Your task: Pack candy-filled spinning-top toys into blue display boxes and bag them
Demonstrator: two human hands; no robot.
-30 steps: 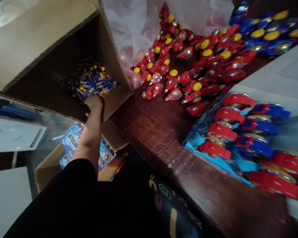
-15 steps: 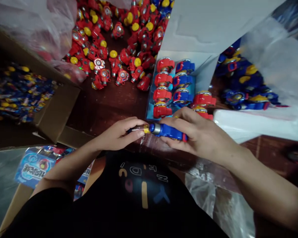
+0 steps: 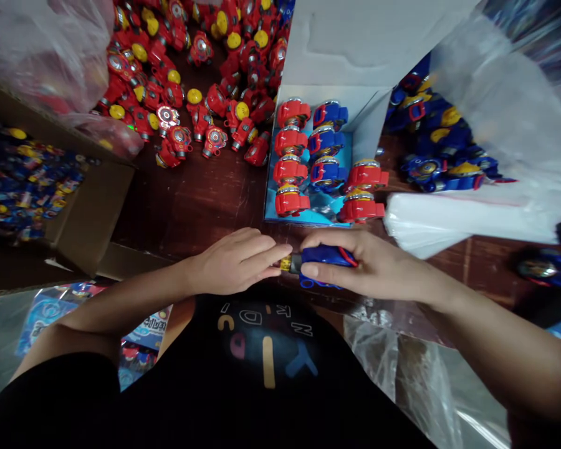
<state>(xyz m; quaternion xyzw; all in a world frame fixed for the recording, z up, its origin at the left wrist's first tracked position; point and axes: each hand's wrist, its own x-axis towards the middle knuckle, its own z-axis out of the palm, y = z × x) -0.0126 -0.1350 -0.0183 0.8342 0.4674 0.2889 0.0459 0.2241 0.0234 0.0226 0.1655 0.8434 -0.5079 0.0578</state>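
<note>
My right hand point(image 3: 378, 265) is wrapped round a blue toy watch point(image 3: 324, 255) with red trim, held low in front of my chest. From its left side a dark collar meets the yellow end of a small tube point(image 3: 285, 263). The fingers of my left hand point(image 3: 236, 260) close over that tube and hide most of it. Just beyond my hands stands an open white box point(image 3: 371, 125) with a light blue inside. Red toy watches point(image 3: 292, 169) and blue ones point(image 3: 328, 140) sit in it in columns.
Loose red toys point(image 3: 214, 140) are heaped at the back left, and blue ones point(image 3: 449, 137) at the right beside plastic bags. A cardboard carton point(image 3: 88, 206) with small blue-and-yellow pieces stands at left. Flat white bags point(image 3: 467, 215) lie right of the box. Printed packs point(image 3: 51, 315) are below left.
The blue toy watch has turned in my right hand and sits slightly closer to my chest. My left fingers now cover more of the tube. The whole view has shifted a little.
</note>
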